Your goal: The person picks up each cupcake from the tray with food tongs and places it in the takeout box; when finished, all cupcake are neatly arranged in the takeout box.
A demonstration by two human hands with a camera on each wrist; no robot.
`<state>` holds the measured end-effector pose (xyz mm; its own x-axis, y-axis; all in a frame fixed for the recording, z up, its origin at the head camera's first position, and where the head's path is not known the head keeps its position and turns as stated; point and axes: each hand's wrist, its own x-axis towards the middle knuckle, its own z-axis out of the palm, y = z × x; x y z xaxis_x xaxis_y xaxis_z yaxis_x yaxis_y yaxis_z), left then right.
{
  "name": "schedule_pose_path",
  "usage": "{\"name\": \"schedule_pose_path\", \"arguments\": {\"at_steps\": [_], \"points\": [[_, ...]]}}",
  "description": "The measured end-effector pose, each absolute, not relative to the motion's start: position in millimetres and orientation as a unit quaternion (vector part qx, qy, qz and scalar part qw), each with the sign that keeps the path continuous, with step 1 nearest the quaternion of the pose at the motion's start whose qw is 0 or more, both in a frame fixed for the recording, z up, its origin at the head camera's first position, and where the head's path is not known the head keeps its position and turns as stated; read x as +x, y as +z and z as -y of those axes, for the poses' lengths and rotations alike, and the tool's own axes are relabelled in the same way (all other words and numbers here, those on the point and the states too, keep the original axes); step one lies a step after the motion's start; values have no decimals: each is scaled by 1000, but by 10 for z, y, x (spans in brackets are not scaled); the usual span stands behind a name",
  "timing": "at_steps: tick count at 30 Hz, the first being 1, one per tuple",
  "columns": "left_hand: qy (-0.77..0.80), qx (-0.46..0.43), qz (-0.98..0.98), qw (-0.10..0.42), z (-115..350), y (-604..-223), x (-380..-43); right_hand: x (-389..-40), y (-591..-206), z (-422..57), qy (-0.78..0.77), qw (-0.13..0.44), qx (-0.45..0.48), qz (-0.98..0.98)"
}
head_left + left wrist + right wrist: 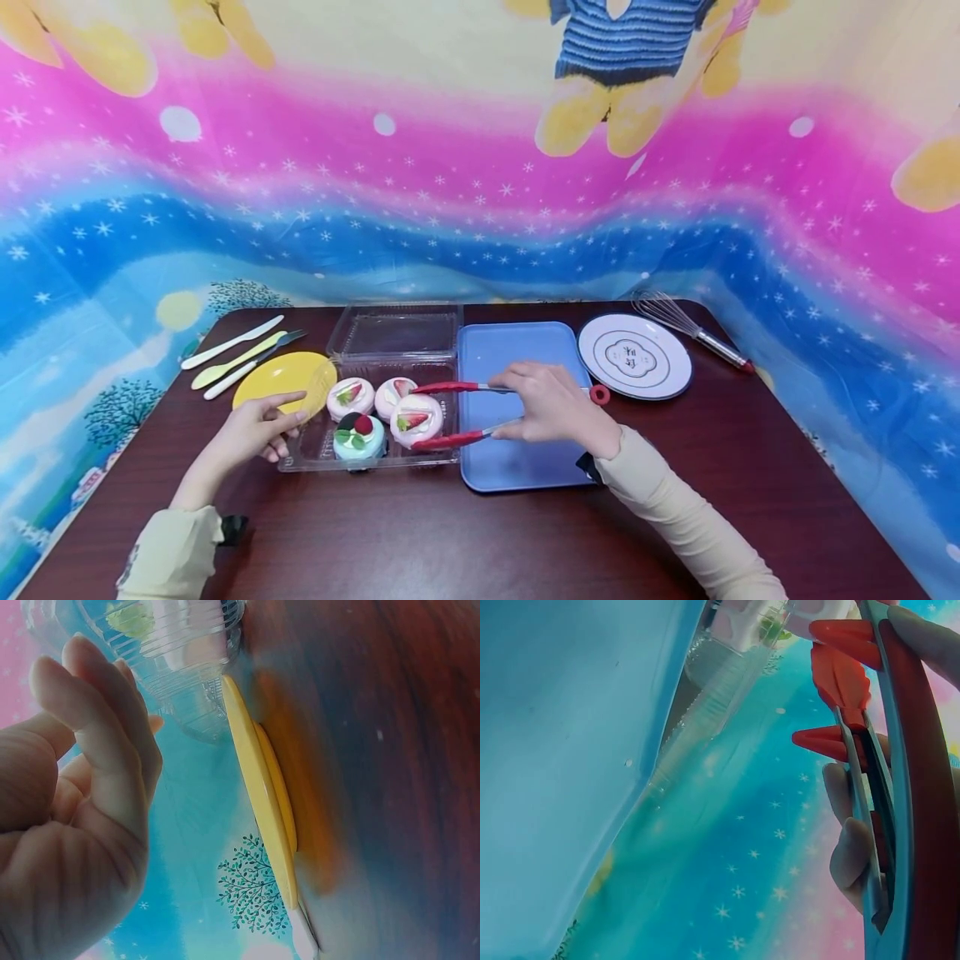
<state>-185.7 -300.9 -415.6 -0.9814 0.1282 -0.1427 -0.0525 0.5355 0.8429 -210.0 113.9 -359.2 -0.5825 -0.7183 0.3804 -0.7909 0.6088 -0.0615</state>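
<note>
My right hand [551,404] grips a pair of red-tipped metal tongs [453,387], their arms spread apart. The tongs' tips reach over the clear plastic box [300,460], on either side of the front-right pink cake [416,421] topped with a strawberry slice. Whether they touch it, I cannot tell. Two more pink cakes, a left one [350,398] and a back one [392,396], and a mint-green cake [360,442] with a red berry sit in the box. My left hand [258,427] hovers at the box's left side with loosely bent fingers, nothing visible in them.
A blue tray [517,462] lies right of the box, under the right hand. The box's lid [401,329] stands open behind. Leftward are a yellow plate [281,375] and a knife [232,342], spoon [240,360] and fork [255,365]. A white plate [671,350] and whisk [697,332] lie right.
</note>
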Motion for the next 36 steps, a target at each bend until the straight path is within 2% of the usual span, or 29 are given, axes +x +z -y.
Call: {"name": "schedule_pose_path", "arguments": {"at_steps": [18,36], "points": [[485,22,-869,93,3024,-4181,-1847,-2214,-3414,-1010,73,45,405,910],[483,18,-870,96,3023,-4155,-1856,-2287,-3345,-883,77,-13,362,929]]}}
